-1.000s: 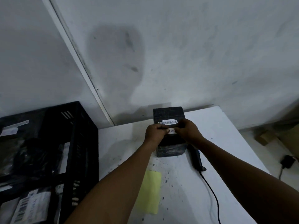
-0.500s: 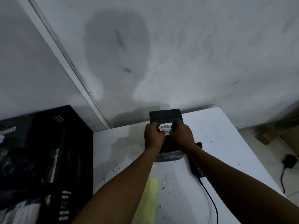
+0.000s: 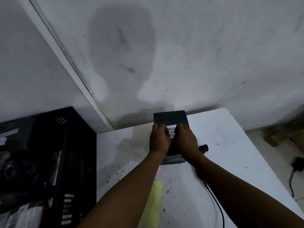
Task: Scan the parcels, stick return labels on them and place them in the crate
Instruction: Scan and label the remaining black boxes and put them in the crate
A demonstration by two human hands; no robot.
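Observation:
A black wrapped parcel (image 3: 170,117) stands on the white table (image 3: 227,139) by the wall. On its top sits a white barcode label (image 3: 171,129), only partly visible between my hands. My left hand (image 3: 159,139) and my right hand (image 3: 185,140) lie over the parcel from either side with fingers curled round it and fingertips at the label's edges. The black crate (image 3: 74,145) stands left of the table and holds dark bagged parcels with white labels.
A black handheld scanner (image 3: 203,148) lies just right of the parcel, and its cable (image 3: 217,206) runs toward me. A yellow backing sheet (image 3: 153,206) lies under my left forearm. A plug adapter (image 3: 297,165) and cardboard (image 3: 276,137) are on the floor at right.
Both hands have closed in over the label, from pinching its ends to covering most of it on the parcel top. The parcel stays in place.

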